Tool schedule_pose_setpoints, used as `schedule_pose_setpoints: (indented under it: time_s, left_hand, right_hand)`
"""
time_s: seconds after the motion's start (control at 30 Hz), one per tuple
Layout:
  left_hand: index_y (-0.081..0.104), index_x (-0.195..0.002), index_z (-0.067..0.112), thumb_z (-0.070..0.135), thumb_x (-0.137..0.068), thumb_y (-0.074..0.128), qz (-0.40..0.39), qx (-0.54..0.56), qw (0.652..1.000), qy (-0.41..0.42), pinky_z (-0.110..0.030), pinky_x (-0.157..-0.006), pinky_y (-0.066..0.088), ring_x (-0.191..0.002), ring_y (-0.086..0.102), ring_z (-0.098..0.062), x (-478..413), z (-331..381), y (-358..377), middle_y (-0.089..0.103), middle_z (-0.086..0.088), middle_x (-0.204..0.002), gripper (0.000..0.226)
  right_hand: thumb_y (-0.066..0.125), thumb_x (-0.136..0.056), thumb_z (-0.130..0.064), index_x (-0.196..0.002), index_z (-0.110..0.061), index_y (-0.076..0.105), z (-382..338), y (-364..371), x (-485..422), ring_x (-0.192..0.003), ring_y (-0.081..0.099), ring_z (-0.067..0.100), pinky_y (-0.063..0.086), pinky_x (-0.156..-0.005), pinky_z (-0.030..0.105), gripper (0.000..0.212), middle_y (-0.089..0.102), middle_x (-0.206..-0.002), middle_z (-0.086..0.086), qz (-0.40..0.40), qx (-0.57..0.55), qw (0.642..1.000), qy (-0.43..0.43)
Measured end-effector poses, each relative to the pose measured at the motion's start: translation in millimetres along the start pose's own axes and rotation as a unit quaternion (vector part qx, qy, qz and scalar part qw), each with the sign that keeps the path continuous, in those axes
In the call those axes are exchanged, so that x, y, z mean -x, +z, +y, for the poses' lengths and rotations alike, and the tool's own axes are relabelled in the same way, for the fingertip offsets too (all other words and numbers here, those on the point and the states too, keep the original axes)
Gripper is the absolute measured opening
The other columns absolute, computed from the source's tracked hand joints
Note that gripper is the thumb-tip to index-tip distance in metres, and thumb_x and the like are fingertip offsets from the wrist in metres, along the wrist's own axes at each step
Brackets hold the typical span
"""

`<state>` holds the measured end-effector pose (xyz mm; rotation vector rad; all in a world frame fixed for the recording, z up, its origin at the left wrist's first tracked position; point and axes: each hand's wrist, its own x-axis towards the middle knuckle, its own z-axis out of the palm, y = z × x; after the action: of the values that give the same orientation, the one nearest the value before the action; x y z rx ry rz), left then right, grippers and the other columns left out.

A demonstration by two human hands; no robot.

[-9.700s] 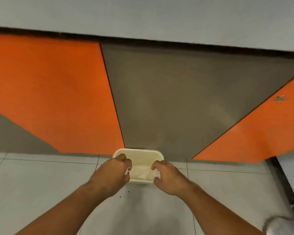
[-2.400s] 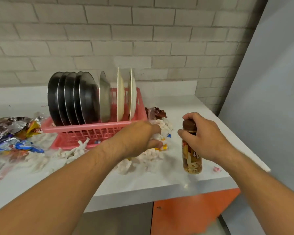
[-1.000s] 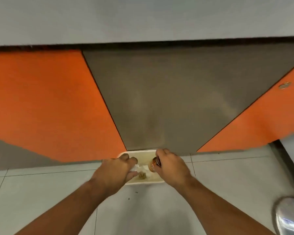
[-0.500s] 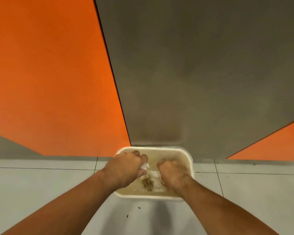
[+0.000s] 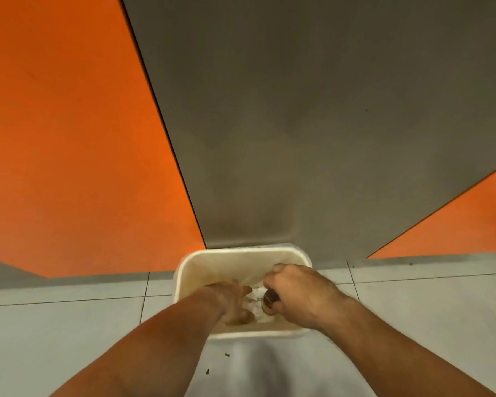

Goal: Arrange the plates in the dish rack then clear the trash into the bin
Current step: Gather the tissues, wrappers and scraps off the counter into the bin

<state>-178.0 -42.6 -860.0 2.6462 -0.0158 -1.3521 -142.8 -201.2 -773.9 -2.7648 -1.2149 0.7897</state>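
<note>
Bin (image 5: pixel 221 263): cream plastic, rectangular with rounded corners and a rolled rim, inner walls smooth and a little stained. It stands on the floor (image 5: pixel 69 325) with its far edge against the foot of the grey panel (image 5: pixel 298 110).

Floor: pale grey tiles, smooth, thin dark grout lines, a few dark specks (image 5: pixel 226 355) just in front of the bin.

Cabinet fronts: flat and matt. An orange panel (image 5: pixel 69 138) at left meets the grey one along a thin dark seam. A second orange panel (image 5: pixel 455 224) is at right.

Right hand (image 5: pixel 298 293): over the bin's right side, fingers wrapped round a small bottle (image 5: pixel 269 299). Only its round brown end shows, pointing into the bin; the rest is hidden by the fingers.

Left hand (image 5: pixel 229 302): reaching down inside the bin, fingers pointing toward the bottom. Blurred; cannot tell whether it holds anything or how far the fingers are spread.

Paper (image 5: pixel 255 295): white, crumpled, lying in the bin between the two hands. Whether either hand touches it is unclear.
</note>
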Motion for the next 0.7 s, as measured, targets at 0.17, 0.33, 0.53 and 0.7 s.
schedule_pose_setpoints:
  time_s: [0.17, 0.33, 0.53, 0.7]
  left_hand:
    - [0.008, -0.148, 0.046, 0.065, -0.088, 0.042, 0.043, 0.005, 0.998, 0.046, -0.035, -0.102, 0.034, -0.135, 0.038, -0.023, 40, -4, -19, 0.001, 0.007, -0.161, 0.072]
    - [0.022, -0.148, 0.04, 0.06, -0.094, 0.037, 0.135, 0.024, 0.986, 0.093, -0.035, -0.109, 0.027, -0.139, 0.031, -0.021, 134, 4, -63, 0.016, 0.01, -0.158, 0.06]
    - [0.056, -0.112, 0.029, 0.053, -0.095, 0.039, 0.299, 0.03, 0.95, 0.084, -0.031, -0.085, 0.044, -0.106, 0.051, -0.012, 281, 43, -134, 0.056, 0.013, -0.112, 0.034]
    - [0.055, -0.101, 0.034, 0.057, -0.092, 0.035, 0.337, 0.046, 0.928, 0.152, -0.033, -0.078, 0.046, -0.091, 0.051, -0.005, 417, 88, -196, 0.055, 0.017, -0.098, 0.032]
  right_hand:
    - [0.055, -0.088, -0.031, -0.112, -0.025, 0.059, 5, -21, 25, -0.1, 0.057, 0.018, 0.049, -0.078, 0.032, 0.025, 0.058, -0.11, -0.006, 0.049, -0.03, 0.998, 0.016]
    - [0.053, -0.09, -0.037, -0.12, -0.028, 0.057, -8, -76, 68, -0.108, 0.051, 0.015, 0.043, -0.082, 0.028, 0.031, 0.058, -0.118, -0.008, 0.092, -0.058, 0.994, 0.012]
    - [0.05, -0.09, -0.046, -0.12, -0.03, 0.054, -32, -192, 157, -0.109, 0.05, 0.013, 0.041, -0.083, 0.027, 0.035, 0.055, -0.118, -0.011, 0.139, -0.074, 0.987, 0.023]
    - [0.048, -0.089, -0.05, -0.115, -0.034, 0.054, -52, -302, 251, -0.107, 0.05, 0.009, 0.041, -0.082, 0.025, 0.031, 0.057, -0.114, -0.015, 0.198, -0.091, 0.976, 0.022]
